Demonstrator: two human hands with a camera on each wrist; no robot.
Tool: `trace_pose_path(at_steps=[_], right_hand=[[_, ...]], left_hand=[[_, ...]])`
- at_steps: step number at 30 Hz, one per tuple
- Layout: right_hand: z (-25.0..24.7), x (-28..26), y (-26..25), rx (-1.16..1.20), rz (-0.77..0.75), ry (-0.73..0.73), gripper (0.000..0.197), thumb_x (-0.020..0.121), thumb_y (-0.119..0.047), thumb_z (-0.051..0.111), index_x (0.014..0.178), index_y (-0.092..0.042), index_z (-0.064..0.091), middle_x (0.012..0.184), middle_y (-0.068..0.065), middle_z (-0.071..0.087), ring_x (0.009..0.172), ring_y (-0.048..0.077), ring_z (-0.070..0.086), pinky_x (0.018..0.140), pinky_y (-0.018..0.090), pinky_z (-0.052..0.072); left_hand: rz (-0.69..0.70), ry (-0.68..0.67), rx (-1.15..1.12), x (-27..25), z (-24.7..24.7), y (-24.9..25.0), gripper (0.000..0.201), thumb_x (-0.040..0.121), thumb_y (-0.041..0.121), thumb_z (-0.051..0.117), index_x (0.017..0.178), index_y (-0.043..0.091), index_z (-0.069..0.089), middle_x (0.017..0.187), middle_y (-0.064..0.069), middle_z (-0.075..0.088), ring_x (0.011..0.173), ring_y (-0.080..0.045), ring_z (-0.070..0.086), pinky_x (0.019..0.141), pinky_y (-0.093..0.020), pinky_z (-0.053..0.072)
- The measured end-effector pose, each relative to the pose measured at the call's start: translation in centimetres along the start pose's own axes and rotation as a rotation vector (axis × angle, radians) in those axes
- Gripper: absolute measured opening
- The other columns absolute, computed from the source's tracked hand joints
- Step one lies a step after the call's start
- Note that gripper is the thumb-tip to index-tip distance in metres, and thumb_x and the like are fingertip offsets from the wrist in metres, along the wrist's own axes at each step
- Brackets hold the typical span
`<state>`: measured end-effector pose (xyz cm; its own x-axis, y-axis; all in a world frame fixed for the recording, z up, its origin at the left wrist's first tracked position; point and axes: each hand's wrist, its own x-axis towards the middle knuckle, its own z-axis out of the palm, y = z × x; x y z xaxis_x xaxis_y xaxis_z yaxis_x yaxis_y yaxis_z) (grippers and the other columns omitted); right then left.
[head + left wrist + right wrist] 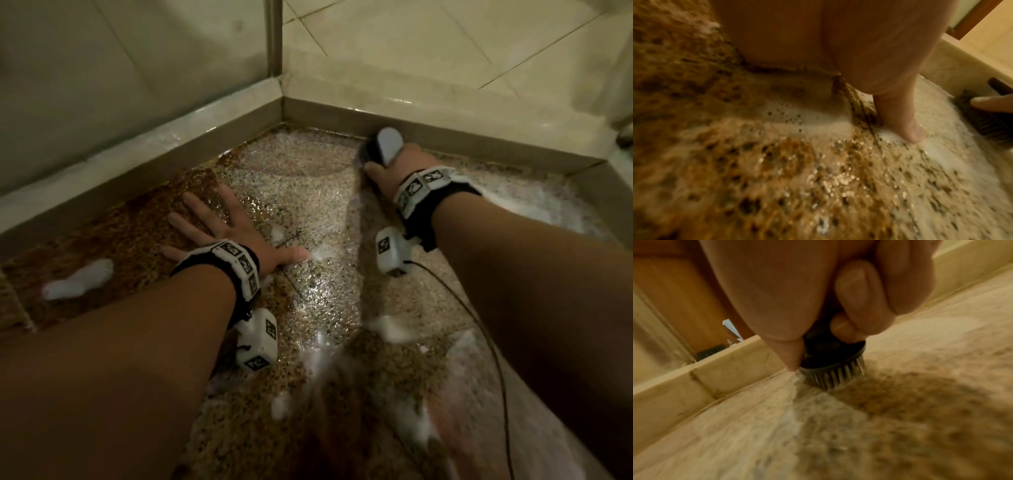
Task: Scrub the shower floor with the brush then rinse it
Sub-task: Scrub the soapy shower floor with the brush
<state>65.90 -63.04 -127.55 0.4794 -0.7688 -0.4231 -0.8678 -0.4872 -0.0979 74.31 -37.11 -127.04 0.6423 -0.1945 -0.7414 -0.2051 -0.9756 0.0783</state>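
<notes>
Wet speckled shower floor (308,192) (foamy), tiled curb (479,137), brush (378,149) bristles down

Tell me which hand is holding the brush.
The right hand, curled round the brush near the far curb. The left hand holds nothing; it lies flat with spread fingers on the wet floor.

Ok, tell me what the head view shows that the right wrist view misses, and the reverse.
Only the head view shows the left hand spread flat on the wet floor, foam clumps, and the brush's pale handle top. Only the right wrist view shows the bristles pressed on the floor and the fingers curled round the dark handle. Both show the right hand gripping the brush by the raised curb.
</notes>
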Motion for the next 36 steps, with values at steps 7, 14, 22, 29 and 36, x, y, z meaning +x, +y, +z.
trace_pose_path(at_steps=[7, 14, 22, 29, 36], right_hand=[[-2.5, -2.6, 12.1, 0.035, 0.292, -0.01, 0.062, 0.099, -0.053, 0.052, 0.134, -0.002, 0.047, 0.094, 0.017, 0.054, 0.08, 0.036, 0.057, 0.072, 0.04, 0.046], [0.9, -4.0, 1.1, 0.089, -0.079, -0.012, 0.047, 0.097, -0.048, 0.054, 0.125, -0.011, 0.045, 0.116, 0.017, 0.057, 0.091, 0.033, 0.056, 0.072, 0.033, 0.043], [5.7, -9.0, -12.9, 0.047, -0.303, -0.155, 0.061, 0.091, -0.053, 0.062, 0.133, -0.01, 0.048, 0.11, 0.01, 0.065, 0.087, 0.032, 0.059, 0.076, 0.039, 0.049], [4.9, -12.7, -5.5, -0.223, -0.351, -0.147, 0.065, 0.094, -0.064, 0.054, 0.132, -0.014, 0.039, 0.107, 0.009, 0.067, 0.076, 0.027, 0.056, 0.064, 0.032, 0.044], [4.2, -7.9, -11.7, 0.025, -0.231, -0.023, 0.064, 0.093, -0.058, 0.058, 0.137, -0.012, 0.049, 0.129, 0.012, 0.061, 0.11, 0.035, 0.062, 0.076, 0.034, 0.041]], left_hand=[[-0.01, 0.006, 0.008, 0.1, 0.1, 0.1, 0.173, 0.03, 0.102, 0.06, 0.149, 0.029, -0.042, 0.152, -0.021, -0.051, 0.144, -0.052, -0.035, 0.111, -0.08, -0.004], [0.007, 0.007, 0.005, -0.2, -0.1, -0.2, 0.175, 0.025, 0.101, 0.06, 0.149, 0.031, -0.042, 0.151, -0.02, -0.051, 0.145, -0.052, -0.035, 0.113, -0.08, -0.002], [0.132, 0.093, 0.018, 0.2, 0.1, -5.0, 0.145, 0.066, 0.074, 0.081, 0.157, 0.038, -0.026, 0.164, -0.003, -0.037, 0.154, -0.033, -0.027, 0.124, -0.064, 0.003], [-0.003, 0.048, -0.003, -0.1, -1.9, -8.4, 0.139, 0.069, 0.073, 0.08, 0.159, 0.039, -0.02, 0.164, -0.012, -0.034, 0.153, -0.041, -0.024, 0.122, -0.068, 0.007], [-0.02, 0.052, 0.071, 0.5, -0.6, -8.4, 0.154, 0.059, 0.078, 0.082, 0.157, 0.034, -0.028, 0.157, -0.018, -0.045, 0.15, -0.046, -0.029, 0.119, -0.073, 0.01]])
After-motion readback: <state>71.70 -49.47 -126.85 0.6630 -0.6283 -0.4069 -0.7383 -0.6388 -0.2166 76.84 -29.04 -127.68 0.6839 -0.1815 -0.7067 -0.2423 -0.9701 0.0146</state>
